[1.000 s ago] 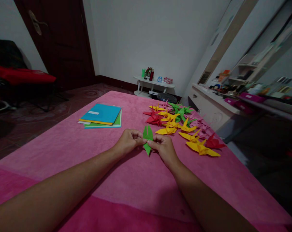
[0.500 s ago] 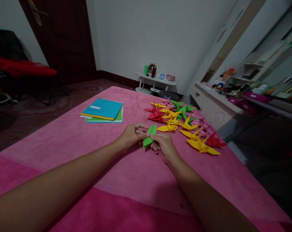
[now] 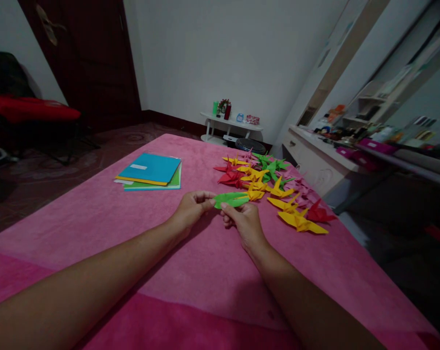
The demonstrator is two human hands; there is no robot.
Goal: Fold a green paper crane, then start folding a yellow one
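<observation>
Wall [image 3: 227, 58]: is standing pale behind everything.
Pink cloth [image 3: 191, 272]: is covering the broad flat surface under the hands and paper goods.
Door [image 3: 92, 63]: is standing dark at the far left, its handle showing.
Dresser [image 3: 314, 158]: is standing along the right side, carrying many small items too blurred to list.
Chair [image 3: 30, 109]: is standing at the left, a red piece lying across its seat.
White stand [image 3: 236, 121]: is standing against the wall, holding a green cup [image 3: 215, 107], a red bottle [image 3: 228, 112] and other small articles.
Paper stack [image 3: 152, 167]: is lying on the cloth at left, blue uppermost, yellow and green edges showing beneath.
Cranes: are resting in a loose group at right; yellow ones [image 3: 302, 223] are lying nearest, with red [image 3: 320, 213], green [image 3: 273, 165] and pink [image 3: 302, 189] ones among and beyond them.
Left hand [image 3: 194, 208]: its grip is pinching the paper's left end, thumb nearly meeting the fingers.
Right hand [image 3: 245, 221]: its grip is closed on the paper, the thumb pressing the near edge; some fingers are hiding behind.
Green paper [image 3: 230, 200]: is lying crosswise between both hands, narrow and folded, its right end showing a slit and overlapping a yellow crane in view.
</observation>
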